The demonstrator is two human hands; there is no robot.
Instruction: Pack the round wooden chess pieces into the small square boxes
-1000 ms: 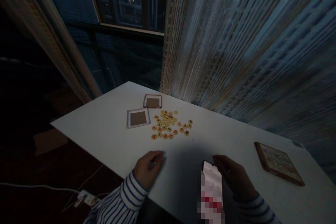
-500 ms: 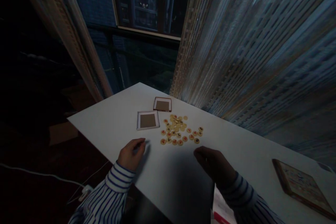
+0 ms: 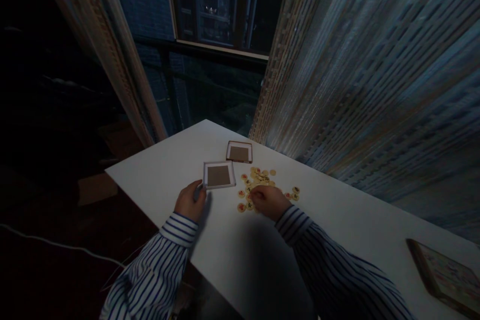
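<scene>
Round wooden Chinese chess pieces [image 3: 241,207], marked with red and dark characters, lie in a loose cluster on the white table. My right hand [image 3: 270,201] is over the near side of the cluster, its fingers curled together and covering several pieces. Whether a piece is between those fingertips cannot be seen. My left hand [image 3: 189,201] is beside the near left corner of a shallow open box [image 3: 234,174] with a brown-grey bottom. Its thumb and index finger are apart. I cannot tell whether the fingertips touch the box's edge.
Behind the first box stands a second shallow tray-like box [image 3: 250,153] with a brown rim. A flat brown-edged box [image 3: 446,275] with a patterned top lies at the table's right. String curtains [image 3: 360,75] hang along the far edge, and a white cable [image 3: 63,248] runs at lower left.
My right hand has moved left and forward from the near edge onto the pieces. My left hand has moved forward to the near box's corner. The view has shifted slightly.
</scene>
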